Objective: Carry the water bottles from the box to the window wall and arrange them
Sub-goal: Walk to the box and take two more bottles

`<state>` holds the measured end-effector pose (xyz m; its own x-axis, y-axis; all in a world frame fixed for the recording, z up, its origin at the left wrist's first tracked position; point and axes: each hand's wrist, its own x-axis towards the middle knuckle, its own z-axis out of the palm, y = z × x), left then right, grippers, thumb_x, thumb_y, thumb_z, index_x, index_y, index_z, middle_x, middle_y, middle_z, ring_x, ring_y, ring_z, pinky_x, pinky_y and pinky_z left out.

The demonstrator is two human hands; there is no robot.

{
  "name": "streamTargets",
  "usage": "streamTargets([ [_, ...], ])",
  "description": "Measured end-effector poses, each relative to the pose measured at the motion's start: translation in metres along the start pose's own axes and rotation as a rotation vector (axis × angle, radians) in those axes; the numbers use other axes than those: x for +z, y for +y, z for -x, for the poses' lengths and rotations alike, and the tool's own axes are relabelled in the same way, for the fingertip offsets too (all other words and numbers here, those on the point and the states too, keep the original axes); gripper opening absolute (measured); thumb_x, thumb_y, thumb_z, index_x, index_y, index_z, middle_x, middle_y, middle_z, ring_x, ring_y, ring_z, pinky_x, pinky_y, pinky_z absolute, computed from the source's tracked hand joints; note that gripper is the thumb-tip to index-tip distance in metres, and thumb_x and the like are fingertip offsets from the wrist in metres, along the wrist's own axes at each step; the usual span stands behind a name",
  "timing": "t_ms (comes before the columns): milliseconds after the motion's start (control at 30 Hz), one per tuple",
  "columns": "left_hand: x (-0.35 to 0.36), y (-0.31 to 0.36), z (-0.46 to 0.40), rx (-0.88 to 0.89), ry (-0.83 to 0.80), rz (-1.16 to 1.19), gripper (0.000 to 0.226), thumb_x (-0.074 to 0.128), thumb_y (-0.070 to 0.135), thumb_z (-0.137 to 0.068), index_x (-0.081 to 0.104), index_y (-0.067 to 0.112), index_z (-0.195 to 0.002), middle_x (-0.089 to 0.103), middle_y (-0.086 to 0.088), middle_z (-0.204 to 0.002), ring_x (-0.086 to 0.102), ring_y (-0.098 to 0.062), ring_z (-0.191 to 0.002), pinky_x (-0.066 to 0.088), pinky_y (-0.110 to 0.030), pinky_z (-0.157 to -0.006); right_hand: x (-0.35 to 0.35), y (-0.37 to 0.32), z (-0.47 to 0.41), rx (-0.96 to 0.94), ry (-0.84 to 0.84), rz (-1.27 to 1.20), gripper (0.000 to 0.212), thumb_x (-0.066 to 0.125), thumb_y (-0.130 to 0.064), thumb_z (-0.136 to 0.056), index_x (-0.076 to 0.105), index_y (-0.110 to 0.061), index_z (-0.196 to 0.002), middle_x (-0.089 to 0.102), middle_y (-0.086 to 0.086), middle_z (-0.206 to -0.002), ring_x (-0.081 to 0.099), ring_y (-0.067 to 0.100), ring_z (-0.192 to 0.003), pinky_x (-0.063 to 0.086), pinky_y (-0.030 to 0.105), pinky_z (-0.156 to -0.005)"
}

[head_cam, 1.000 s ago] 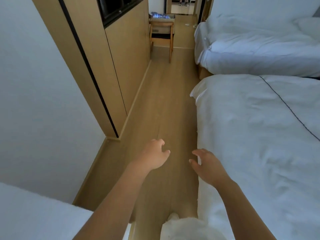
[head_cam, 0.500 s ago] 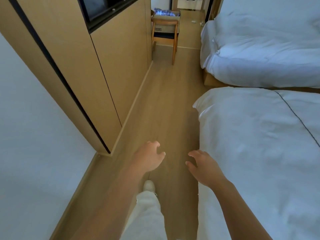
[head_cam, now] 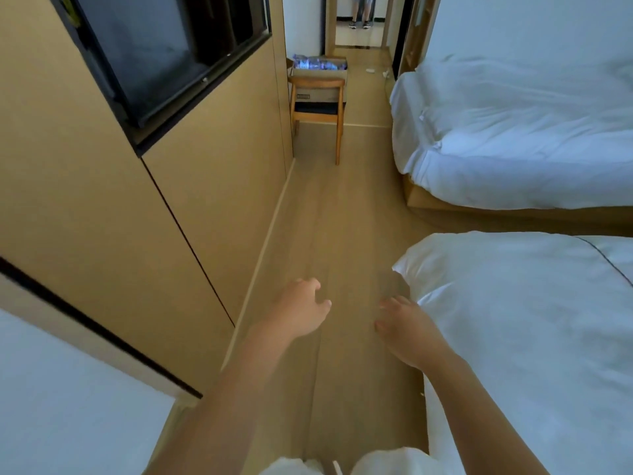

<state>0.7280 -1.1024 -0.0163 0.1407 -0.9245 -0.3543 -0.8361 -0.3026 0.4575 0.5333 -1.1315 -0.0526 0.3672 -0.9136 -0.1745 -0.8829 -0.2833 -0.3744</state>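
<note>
Both arms reach out low in the frame over the wooden floor (head_cam: 346,207) of the aisle, and neither hand carries anything. The left hand (head_cam: 301,311), at lower centre, has its fingers loosely curled and apart, grasping nothing; the right hand (head_cam: 406,332), just to its right and near the corner of the nearer bed (head_cam: 520,320), hangs in the same slack way, fingers bent downward and empty. The water bottles (head_cam: 317,63) sit well apart from the hands, at the top centre of the frame, packed in an open cardboard box (head_cam: 322,75) that rests on a wooden chair (head_cam: 318,109) at the far end of the aisle. Along the left runs a tan cabinet wall (head_cam: 191,186) with a dark screen (head_cam: 164,53) set into it at the upper left. A second white bed (head_cam: 513,132) fills the upper right. At the very top, beyond a doorway, someone's lower legs (head_cam: 359,12) and shoes show.
</note>
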Motion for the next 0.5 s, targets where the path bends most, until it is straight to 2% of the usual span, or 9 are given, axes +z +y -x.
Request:
streamTargets([
  [200,-0.035,0.006,-0.093,0.012,0.020,-0.036,0.047,0.048,0.039,-0.095,0.044,0.016,-0.136,0.045,-0.007,-0.138,0.046,-0.024,-0.125,0.038,-0.029,-0.096,-0.016,0.003,-0.096,-0.037,0.017,-0.005,0.043,0.050,-0.030,-0.092,0.047,-0.014,-0.132,0.051,0.002,-0.128,0.046,0.019,-0.118,0.042,0.032,-0.096],
  [333,-0.054,0.014,-0.164,-0.006,0.015,-0.049,0.047,0.049,0.039,-0.094,0.045,0.016,-0.135,0.045,-0.009,-0.139,0.043,-0.025,-0.129,0.037,-0.032,-0.100,-0.026,0.013,-0.170,-0.057,0.013,-0.008,0.042,0.050,-0.030,-0.093,0.047,-0.014,-0.132,0.052,0.001,-0.129,0.046,0.018,-0.117,0.042,0.030,-0.094],
  [500,-0.088,0.040,-0.270,-0.011,0.059,-0.035,0.048,0.051,0.039,-0.093,0.047,0.014,-0.134,0.048,-0.009,-0.136,0.049,-0.025,-0.123,0.041,-0.033,-0.099,-0.052,0.038,-0.277,-0.079,0.013,0.002,0.042,0.050,-0.032,-0.093,0.048,-0.016,-0.131,0.052,0.001,-0.128,0.046,0.020,-0.117,0.042,0.032,-0.093],
])
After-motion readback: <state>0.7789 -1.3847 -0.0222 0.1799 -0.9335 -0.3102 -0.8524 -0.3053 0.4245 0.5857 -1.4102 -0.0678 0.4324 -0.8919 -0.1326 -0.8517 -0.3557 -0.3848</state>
